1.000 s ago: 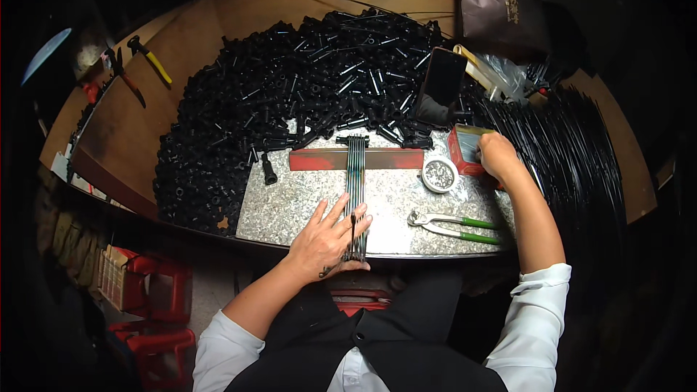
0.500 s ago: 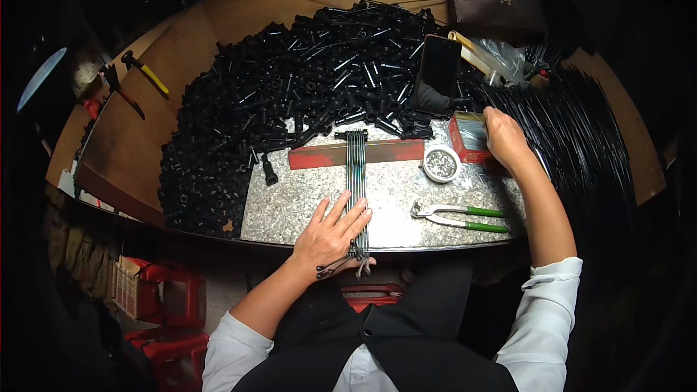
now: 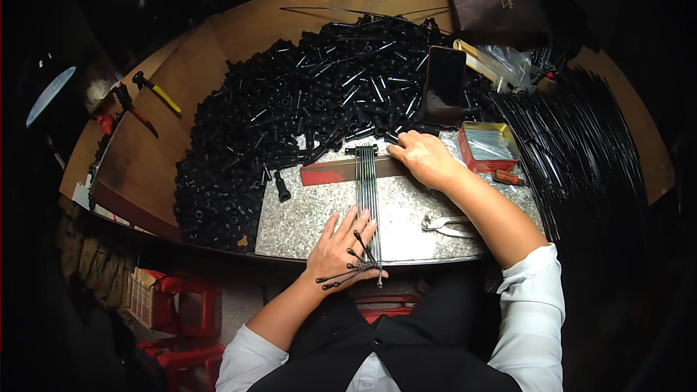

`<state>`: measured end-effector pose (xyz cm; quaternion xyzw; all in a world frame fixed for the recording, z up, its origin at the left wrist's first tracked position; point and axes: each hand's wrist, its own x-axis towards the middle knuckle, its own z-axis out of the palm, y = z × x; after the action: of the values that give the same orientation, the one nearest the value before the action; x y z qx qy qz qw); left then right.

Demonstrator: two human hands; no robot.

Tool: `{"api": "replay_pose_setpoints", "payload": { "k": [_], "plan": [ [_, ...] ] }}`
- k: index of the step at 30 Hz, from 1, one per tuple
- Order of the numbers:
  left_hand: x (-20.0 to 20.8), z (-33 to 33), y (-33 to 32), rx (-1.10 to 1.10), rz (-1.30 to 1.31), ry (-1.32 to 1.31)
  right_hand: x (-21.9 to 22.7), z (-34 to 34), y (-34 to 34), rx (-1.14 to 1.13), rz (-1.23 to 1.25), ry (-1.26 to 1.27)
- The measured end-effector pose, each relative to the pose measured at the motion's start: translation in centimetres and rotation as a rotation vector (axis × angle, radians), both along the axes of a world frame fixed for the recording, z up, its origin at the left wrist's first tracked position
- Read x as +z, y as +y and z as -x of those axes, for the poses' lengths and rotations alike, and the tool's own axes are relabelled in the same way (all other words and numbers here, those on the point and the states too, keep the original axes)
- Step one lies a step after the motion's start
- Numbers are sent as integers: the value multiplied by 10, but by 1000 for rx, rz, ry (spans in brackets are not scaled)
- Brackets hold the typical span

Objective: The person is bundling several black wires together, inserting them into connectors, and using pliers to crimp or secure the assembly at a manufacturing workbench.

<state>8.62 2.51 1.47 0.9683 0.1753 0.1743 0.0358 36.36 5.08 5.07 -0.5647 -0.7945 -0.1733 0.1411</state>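
A long, flat red-and-brown bar is laid across a speckled grey slab, and a bundle of thin, shiny metal rods is laid over it crosswise. On the near side of the bar, the rods are clamped in the left hand, fingers slightly spread on top and thumb down by the near end, with dark knobbed ends fanned out over the hand. The right hand is held at the bar's right end, fingers curled; whether anything's pinched in there honestly can't be told.

Right of the bar, a red rectangular tin with a yellow inside is parked, pretty well loaded with thin silvery sticks lined up side by side. An orange-handled tool is set just in front of it.

Beyond the bar and off to its left, a big curved brown wooden bin is stuffed with a heap of glossy black tubular pieces. One loose black tubular piece is left just off the bar's left end. Far right of the bar, loads of long, thin black rods are piled up. Steel pliers are laid to its near right, partly covered by the forearm.
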Motion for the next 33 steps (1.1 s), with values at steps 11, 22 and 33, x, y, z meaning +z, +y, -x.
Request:
{"api": "replay_pose_setpoints", "payload": {
  "k": [11, 22, 33],
  "plan": [
    [6, 5, 5, -86, -48, 10, -2, 1, 2, -40, 38, -54],
    [8, 2, 2, -83, 5, -8, -2, -1, 3, -36, 51, -56],
    [7, 5, 3, -128, -2, -28, -4, 2, 6, -4, -31, -23]
  ]
}}
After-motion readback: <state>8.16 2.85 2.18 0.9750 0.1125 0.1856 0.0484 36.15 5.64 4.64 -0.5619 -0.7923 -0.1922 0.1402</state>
